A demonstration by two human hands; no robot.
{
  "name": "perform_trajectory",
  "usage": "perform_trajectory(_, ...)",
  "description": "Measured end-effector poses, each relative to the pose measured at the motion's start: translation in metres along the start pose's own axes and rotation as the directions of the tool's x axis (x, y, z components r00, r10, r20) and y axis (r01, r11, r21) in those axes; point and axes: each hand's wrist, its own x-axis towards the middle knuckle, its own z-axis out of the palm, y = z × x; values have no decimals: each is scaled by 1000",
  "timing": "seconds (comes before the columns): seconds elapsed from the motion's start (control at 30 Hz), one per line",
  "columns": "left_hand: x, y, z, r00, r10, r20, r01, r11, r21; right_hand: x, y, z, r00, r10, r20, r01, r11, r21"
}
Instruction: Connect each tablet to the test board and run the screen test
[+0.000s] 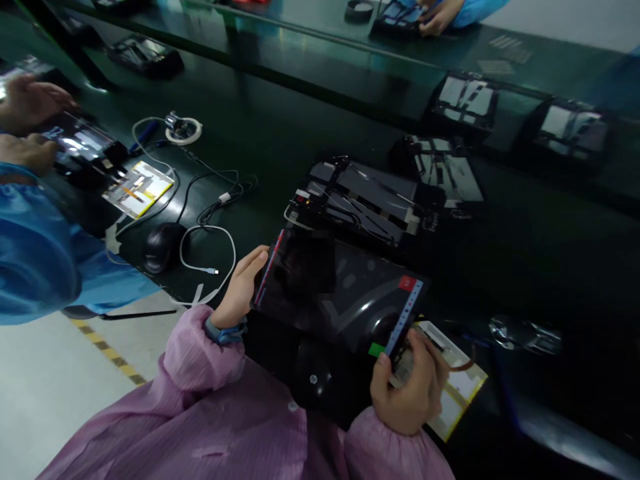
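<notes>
A tablet screen panel (345,287) is tilted up in front of me, dark glass lit with a pale strip of icons, a red block and a green block along one side. My left hand (245,283) is at its left edge, the thumb along the rim and the other fingers hidden behind. My right hand (413,390) grips the lower right corner, fingers curled. Just under that hand lies a white and yellow flat battery pack (463,393). Directly behind the panel sits an opened tablet housing (370,193) with grey cells and cables showing.
A black mouse (164,247), a white cable (233,250) and another battery pack (140,189) lie at left, near a co-worker's hands (30,127). More opened housings (445,167) stand behind. A shiny metal object (525,335) is at right; another black mouse (315,377) sits near me.
</notes>
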Motion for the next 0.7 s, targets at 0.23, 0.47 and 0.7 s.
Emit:
perform_trajectory(0.23, -3, -2, -2, 997, 10, 71, -11, 1000, 11, -2, -1, -4, 1000, 17, 23, -17, 1000, 7)
perform_trajectory(0.47, -5, -1, -2, 1000, 20, -6, -20, 1000, 1, -1, -5, -8, 998, 55, 27, -56, 998, 34)
perform_trajectory(0.7, -8, 0, 0, 997, 33, -64, -34, 999, -17, -2, -5, -11, 994, 91, 68, -91, 996, 7)
